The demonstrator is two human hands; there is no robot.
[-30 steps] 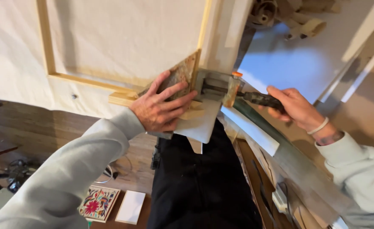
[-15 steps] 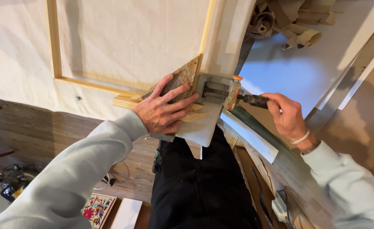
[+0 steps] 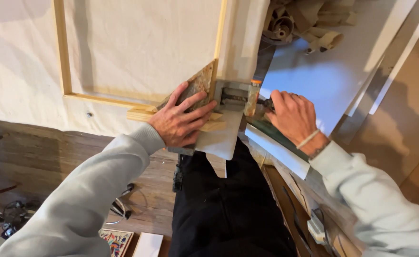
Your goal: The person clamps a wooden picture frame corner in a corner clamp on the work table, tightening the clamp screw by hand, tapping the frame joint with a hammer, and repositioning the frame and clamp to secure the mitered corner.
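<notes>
Nearest the camera, the person's black-clad legs (image 3: pixel 228 214) stand below the clamp (image 3: pixel 235 100), which serves here as the reference point. Left of the clamp, the left hand (image 3: pixel 181 119) lies flat, fingers spread, pressing a worn triangular corner block (image 3: pixel 195 88) and the wooden strips (image 3: pixel 145 114) beneath it; judged from the posture, this pressure keeps the corner joint from shifting. Right of the clamp, the right hand (image 3: pixel 292 114) is closed around the clamp handle (image 3: pixel 266 103), a grip suited to turning the screw. The clamp's threaded screw (image 3: pixel 233 98) runs roughly horizontally, long axis left to right, handle end pointing toward the right hand and its metal body bearing against the frame corner. Below the clamp, a pale flat pad (image 3: pixel 221 140) sits under the joint. Above and left of the clamp, the wooden stretcher frame (image 3: pixel 67 57) lies on cream canvas (image 3: pixel 143 43). Farther right of the clamp, a white board (image 3: pixel 328 81) and rolled scraps (image 3: pixel 309 24) rest.
</notes>
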